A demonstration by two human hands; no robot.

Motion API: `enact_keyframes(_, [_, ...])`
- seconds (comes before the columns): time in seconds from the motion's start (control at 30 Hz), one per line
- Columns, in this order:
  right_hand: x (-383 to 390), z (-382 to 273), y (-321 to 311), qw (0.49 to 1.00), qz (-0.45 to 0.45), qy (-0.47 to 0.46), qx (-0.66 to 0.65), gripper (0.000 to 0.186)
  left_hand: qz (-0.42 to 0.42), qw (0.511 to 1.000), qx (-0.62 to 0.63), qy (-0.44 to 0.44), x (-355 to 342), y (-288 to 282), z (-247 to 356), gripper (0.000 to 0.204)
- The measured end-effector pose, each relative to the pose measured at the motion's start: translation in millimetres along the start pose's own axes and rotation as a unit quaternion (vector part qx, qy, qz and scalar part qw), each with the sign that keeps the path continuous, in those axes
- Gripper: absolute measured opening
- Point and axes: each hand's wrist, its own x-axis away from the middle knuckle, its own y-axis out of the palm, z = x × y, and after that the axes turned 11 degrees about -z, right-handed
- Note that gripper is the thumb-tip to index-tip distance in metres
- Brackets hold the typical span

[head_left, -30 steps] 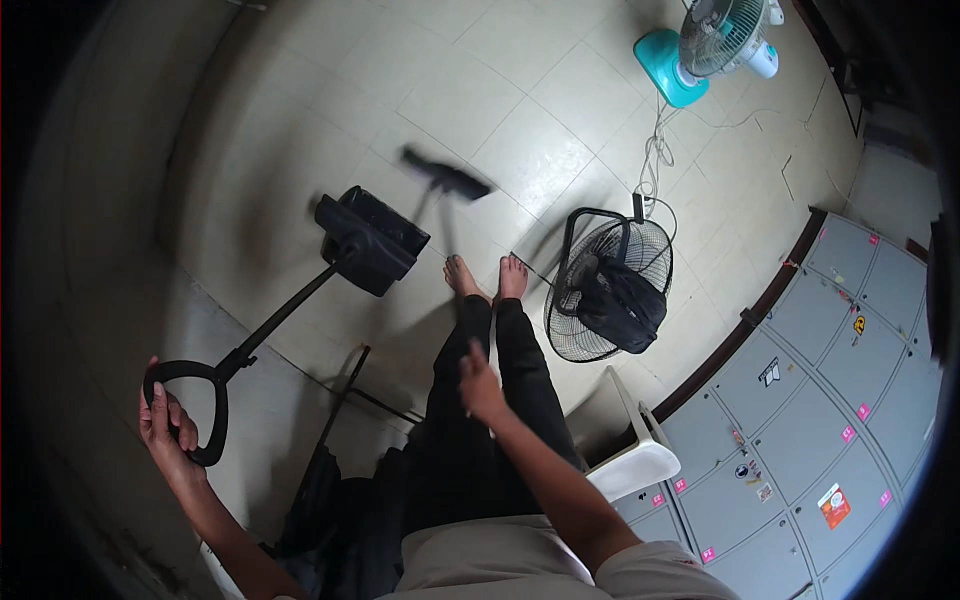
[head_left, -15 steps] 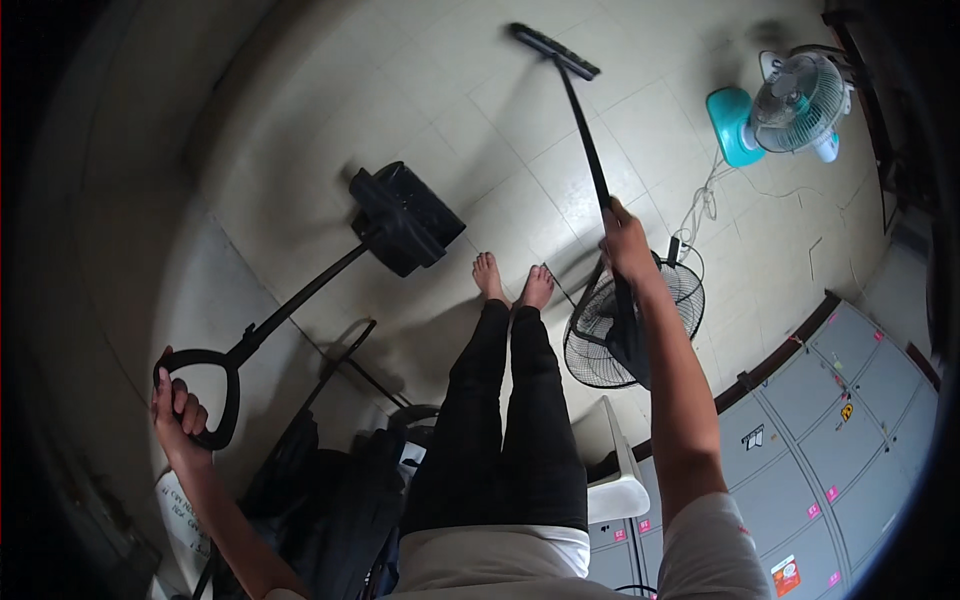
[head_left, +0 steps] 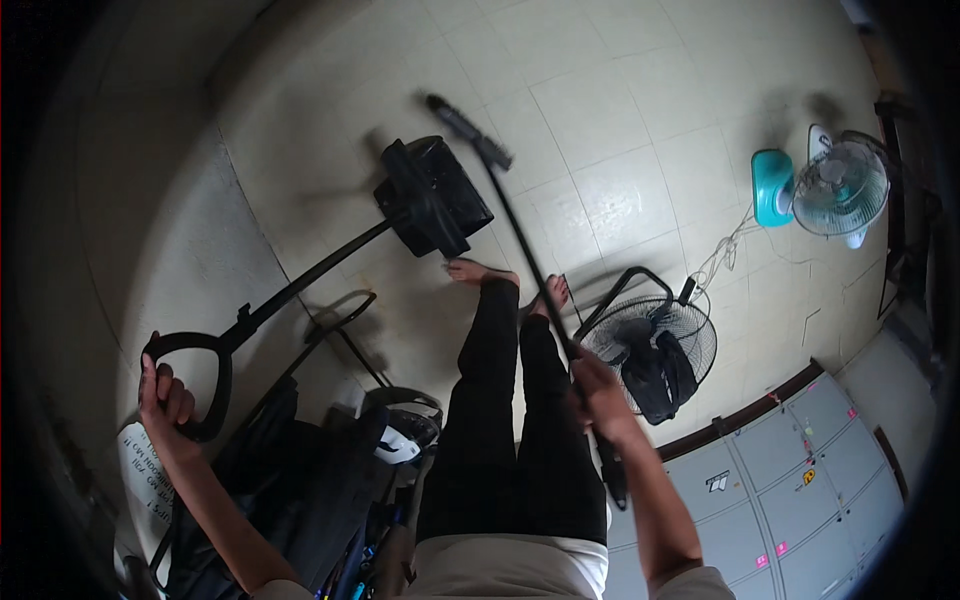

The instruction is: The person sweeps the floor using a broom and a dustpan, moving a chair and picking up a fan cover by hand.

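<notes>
My left hand (head_left: 167,398) is closed around the loop handle of a long black dustpan (head_left: 445,195), whose pan rests on or just above the tiled floor, ahead and left of my feet. A black broom (head_left: 530,245) slants across the front of my right leg. My right hand (head_left: 600,400) grips its shaft low down, and the shaft's end sticks out below my fist. Slightly blurred, the broom head (head_left: 468,130) is close to the dustpan's right side, with a narrow gap between them.
A black floor fan (head_left: 700,345), with dark cloth on it, stands right of my feet. Farther right is a teal and white fan (head_left: 840,190) with a cable (head_left: 735,240). Grey lockers (head_left: 800,470) line the lower right. Dark clothes (head_left: 290,480) hang at lower left.
The broom head has swung left and nearer, toward the dustpan. My right hand has come lower and closer to my body. My left foot has turned and shifted left. The view has shifted too.
</notes>
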Motion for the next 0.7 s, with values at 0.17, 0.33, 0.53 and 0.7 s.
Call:
enact_keyframes(0.17, [-57,-124,-38,0.945,0.125,-0.073,0.294,0.042,-0.024,0.992,0.120,0.011,-1,-4,-3,0.042])
enact_keyframes(0.33, [-185,-108,-18,0.790,0.088,-0.249,0.553,0.052,0.065,0.983,0.173,0.007,-8,11,0,0.043])
enact_keyframes(0.53, [-143,-46,56,0.936,0.010,-0.036,0.349,0.047,0.103,0.958,0.266,0.030,-27,-4,-7,0.044])
enact_keyframes(0.7, [-157,-132,77,0.950,-0.015,-0.025,0.309,0.047,0.133,0.941,0.310,0.031,-35,-30,-26,0.042])
